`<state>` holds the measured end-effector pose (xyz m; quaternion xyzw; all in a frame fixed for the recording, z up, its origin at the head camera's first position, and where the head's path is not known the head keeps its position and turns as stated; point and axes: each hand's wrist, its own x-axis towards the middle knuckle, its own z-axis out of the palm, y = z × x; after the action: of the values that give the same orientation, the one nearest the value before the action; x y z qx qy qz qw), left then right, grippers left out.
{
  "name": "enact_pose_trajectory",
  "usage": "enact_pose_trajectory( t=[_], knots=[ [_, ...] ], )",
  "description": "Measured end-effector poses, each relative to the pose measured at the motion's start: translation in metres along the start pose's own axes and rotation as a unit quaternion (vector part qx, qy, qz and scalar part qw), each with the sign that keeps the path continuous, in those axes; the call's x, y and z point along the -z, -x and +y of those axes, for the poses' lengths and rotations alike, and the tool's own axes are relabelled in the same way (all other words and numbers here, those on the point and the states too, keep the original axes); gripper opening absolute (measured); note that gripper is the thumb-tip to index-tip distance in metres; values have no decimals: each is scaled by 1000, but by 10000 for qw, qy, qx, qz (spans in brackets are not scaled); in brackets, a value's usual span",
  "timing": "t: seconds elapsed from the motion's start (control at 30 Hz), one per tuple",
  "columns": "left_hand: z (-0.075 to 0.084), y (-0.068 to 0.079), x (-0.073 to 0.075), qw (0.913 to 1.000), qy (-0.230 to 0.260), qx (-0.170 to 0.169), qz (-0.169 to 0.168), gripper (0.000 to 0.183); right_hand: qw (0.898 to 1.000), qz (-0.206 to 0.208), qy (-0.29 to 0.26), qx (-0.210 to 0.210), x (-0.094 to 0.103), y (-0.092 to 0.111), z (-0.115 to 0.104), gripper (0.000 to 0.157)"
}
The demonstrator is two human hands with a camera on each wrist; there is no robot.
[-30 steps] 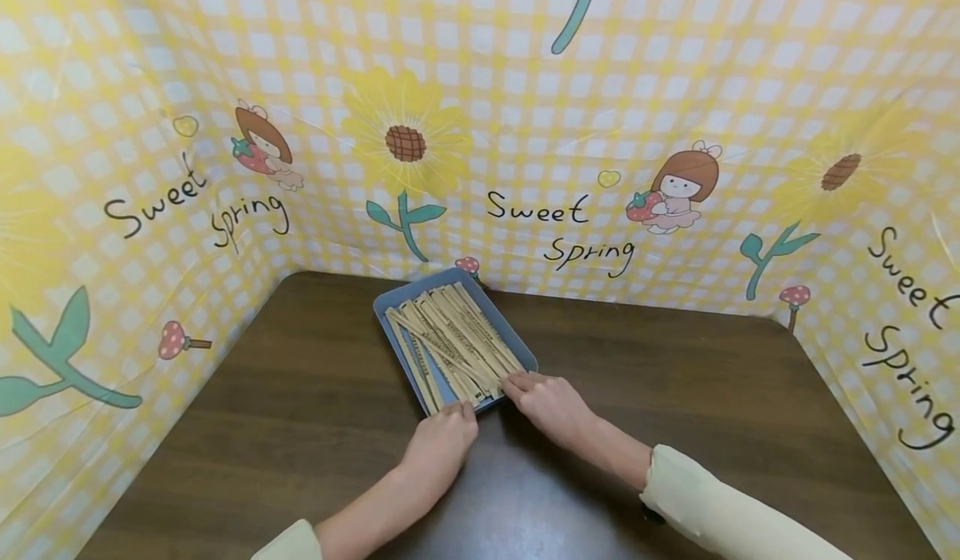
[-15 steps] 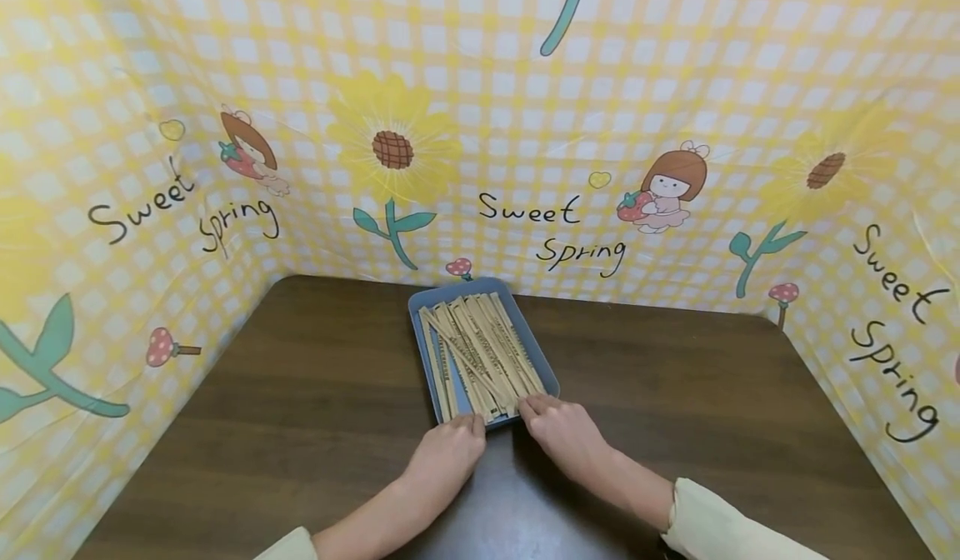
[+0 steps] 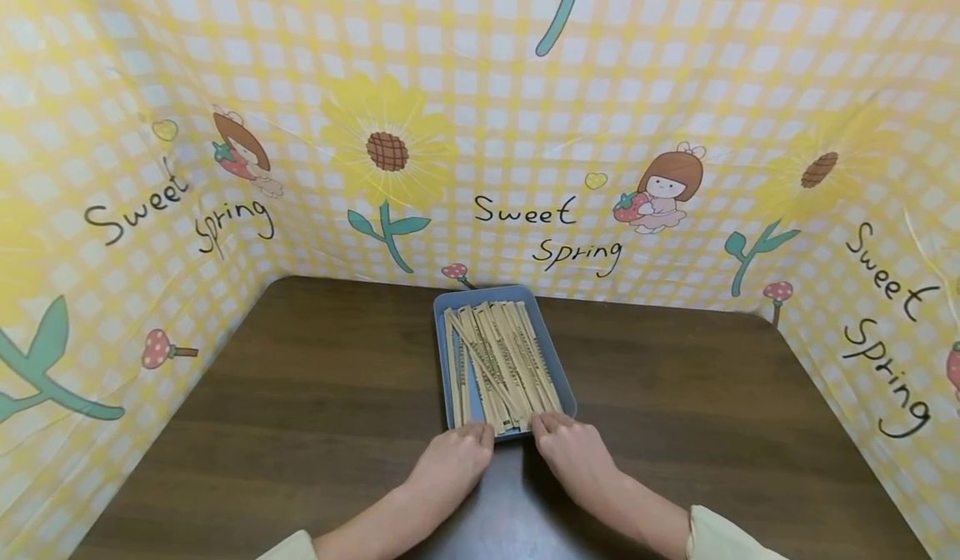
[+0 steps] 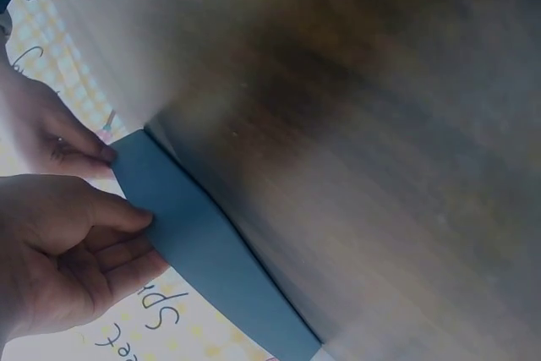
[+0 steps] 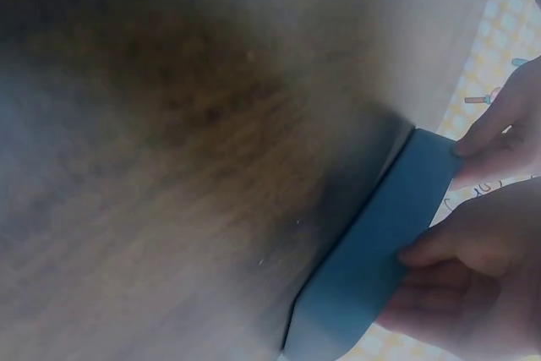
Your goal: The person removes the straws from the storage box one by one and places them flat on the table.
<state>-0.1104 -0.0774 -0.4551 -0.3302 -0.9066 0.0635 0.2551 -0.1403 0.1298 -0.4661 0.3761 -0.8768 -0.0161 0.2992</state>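
A shallow blue tray (image 3: 547, 339) lies on the table, filled with slim paper-wrapped sticks (image 3: 502, 360) that carry printed text. Most lie lengthwise; one slants across the left side. My left hand (image 3: 453, 464) pinches the tray's near rim at its left part. Further right on that same rim, my right hand (image 3: 576, 452) pinches too, close to the corner. In the left wrist view the left thumb presses the tray's outer wall (image 4: 186, 200), with the fingers behind the rim. The right wrist view shows the right thumb likewise on the wall (image 5: 363, 251).
The dark brown wooden table (image 3: 322, 377) stretches to both sides of the tray. A yellow-and-white checked cloth (image 3: 510, 127) with flowers and lettering hangs behind and at both sides. The tray's far edge is close to the table's back edge.
Both hands have drawn the tray toward me and to the right. It has also turned, so its sides now point more nearly straight away from me. The grips are kept.
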Motion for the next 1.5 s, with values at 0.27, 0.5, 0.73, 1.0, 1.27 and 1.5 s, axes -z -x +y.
enact_pose_trajectory(
  t=[0.27, 0.5, 0.73, 1.0, 1.27, 1.5],
  knots=[
    [5, -1, -1, 9998, -44, -208, 30, 22, 9999, -25, 34, -167, 8, 10, -4, 10],
    [7, -3, -2, 9992, -51, -353, -186, 24, 9996, -29, 150, -235, 12, 16, -5, 8],
    [8, -3, -3, 9987, -31, -498, -81, 16, 9991, -197, 218, -317, 19, 20, -9, 10],
    [8, -3, -3, 9979, 24, -636, -111, 18, 9983, -245, 387, -369, 20, 24, -11, 13],
    [5, -2, 1, 9962, 129, -842, -171, 18, 9983, -104, 488, -291, 20, 26, -11, 12],
    [-3, 1, -2, 9911, 89, -1302, -254, 29, 9982, -268, 389, -370, 26, 24, -12, 14]
  ],
)
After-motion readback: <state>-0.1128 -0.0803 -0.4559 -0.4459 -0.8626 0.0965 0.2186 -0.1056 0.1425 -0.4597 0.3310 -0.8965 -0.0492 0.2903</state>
